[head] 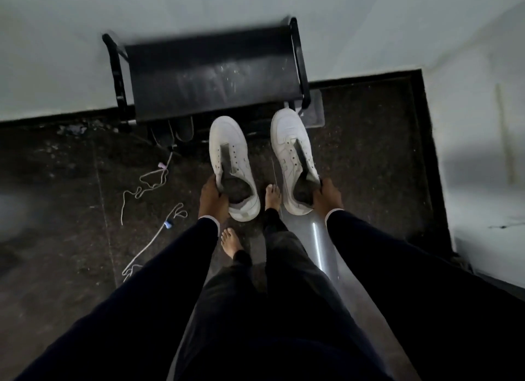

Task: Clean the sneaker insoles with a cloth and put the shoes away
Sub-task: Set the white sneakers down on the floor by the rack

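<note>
Both hands were loaded. The left hand (213, 197) was clamped on the collar of the left sneaker (231, 164), fingers hooked inside the opening and thumb outside; the right hand (326, 197) gripped the right sneaker (292, 156) the same way at its heel opening. Each shoe hung toe-forward, held out ahead of the person and just short of the black shoe rack (213, 76) standing against the wall. The pair stayed apart from each other, with a bare foot (273, 196) showing on the floor between them.

These looked like light, fairly stiff-soled shoes with soft, laceless uppers, so the collar would likely flex under a pinch; the heel rim seemed the sound place to hold, being the firmest edge and leaving the toe free to slide onto a shelf. The smooth white surface might be a little slick. Loose laces (147, 182) lay on the dark floor (369, 153) well off to the left. No cloth showed anywhere, and the insoles' state could not be made out in the dark openings.
</note>
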Action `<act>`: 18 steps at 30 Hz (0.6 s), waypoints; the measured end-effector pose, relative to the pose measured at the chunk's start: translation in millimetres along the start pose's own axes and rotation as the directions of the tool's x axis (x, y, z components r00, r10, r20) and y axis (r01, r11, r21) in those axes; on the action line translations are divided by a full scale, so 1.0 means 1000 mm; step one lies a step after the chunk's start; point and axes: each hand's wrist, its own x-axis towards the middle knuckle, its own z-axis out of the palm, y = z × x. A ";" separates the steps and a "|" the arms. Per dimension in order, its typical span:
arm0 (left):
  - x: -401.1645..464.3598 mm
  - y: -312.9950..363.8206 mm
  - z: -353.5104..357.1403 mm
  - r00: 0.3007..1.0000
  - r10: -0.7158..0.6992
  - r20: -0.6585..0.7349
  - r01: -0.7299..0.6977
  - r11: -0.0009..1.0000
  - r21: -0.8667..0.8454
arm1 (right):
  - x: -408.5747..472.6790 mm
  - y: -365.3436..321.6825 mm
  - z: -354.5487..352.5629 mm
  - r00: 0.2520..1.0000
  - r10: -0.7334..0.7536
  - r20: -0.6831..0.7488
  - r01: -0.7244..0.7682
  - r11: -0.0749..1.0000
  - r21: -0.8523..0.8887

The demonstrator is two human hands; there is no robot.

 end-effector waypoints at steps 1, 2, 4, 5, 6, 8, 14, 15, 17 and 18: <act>-0.008 -0.011 0.004 1.000 -0.022 0.016 0.021 0.999 0.026 | -0.005 0.013 0.009 1.000 0.014 0.005 -0.014 1.000 0.002; -0.015 -0.020 0.009 0.999 -0.032 0.031 0.030 0.998 0.058 | -0.010 0.024 0.016 1.000 0.026 0.010 -0.026 1.000 0.004; -0.023 -0.041 0.019 0.997 -0.057 0.045 0.052 0.992 0.113 | -0.015 0.045 0.031 0.999 0.033 0.014 -0.033 0.999 0.012; -0.025 -0.050 0.026 0.995 -0.079 0.054 0.072 0.989 0.126 | -0.014 0.056 0.038 0.999 0.040 0.017 -0.040 0.999 0.022; -0.023 -0.059 0.035 0.993 -0.094 0.064 0.085 0.987 0.136 | -0.010 0.067 0.045 0.998 0.050 0.026 -0.051 0.998 0.028; -0.014 -0.072 0.057 0.991 -0.111 0.077 0.098 0.984 0.151 | 0.005 0.085 0.058 0.996 0.078 0.035 -0.079 0.997 0.026; 0.062 -0.102 0.151 0.990 -0.117 0.079 0.109 0.989 0.101 | 0.110 0.148 0.108 0.997 0.053 0.058 -0.053 0.999 0.000; 0.083 -0.113 0.170 0.989 -0.127 0.075 0.119 0.987 0.107 | 0.136 0.162 0.119 0.997 0.036 0.064 -0.035 0.999 -0.006; 0.129 -0.144 0.208 0.988 -0.147 0.057 0.138 0.980 0.143 | 0.191 0.189 0.145 0.996 0.002 0.090 -0.005 1.000 0.029; 0.152 -0.160 0.226 0.987 -0.154 0.050 0.144 0.976 0.160 | 0.220 0.201 0.159 0.994 -0.005 0.110 0.000 0.999 0.045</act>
